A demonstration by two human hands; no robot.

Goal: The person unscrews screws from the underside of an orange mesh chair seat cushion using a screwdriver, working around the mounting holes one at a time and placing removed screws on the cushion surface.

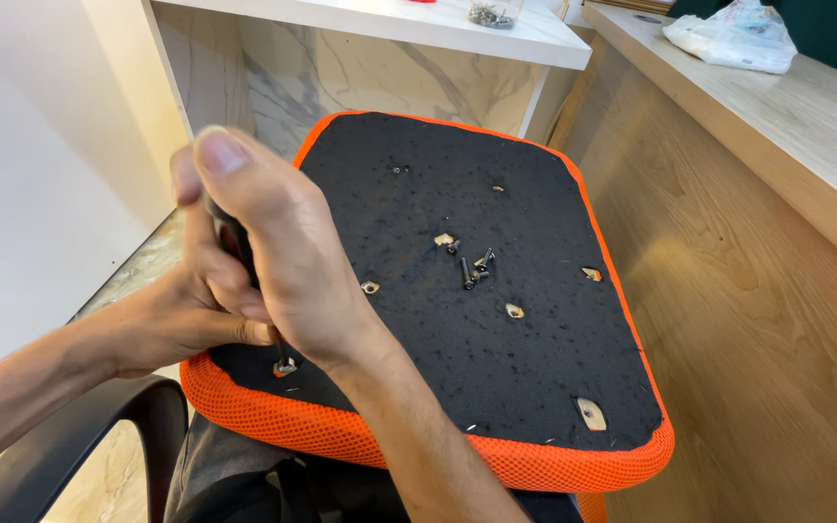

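From the head view we saw a seat cushion [496,320] lying upside down across the lap, its underside black fabric, its rim orange mesh. Pale holes dotted the black fabric, and a few loose bolts [472,266] lay near its middle. Another bolt [285,367] stood in a hole at the near left corner. Our left hand [181,310] and right hand [273,252] were both curled tight around a dark tool [236,242] just above that corner; the fingers hid most of it, so we could not tell its kind. A black armrest [70,446] curved at lower left. A white shelf [380,24] stood behind, and a wooden counter [787,116] with a plastic bag [728,37] to the right.
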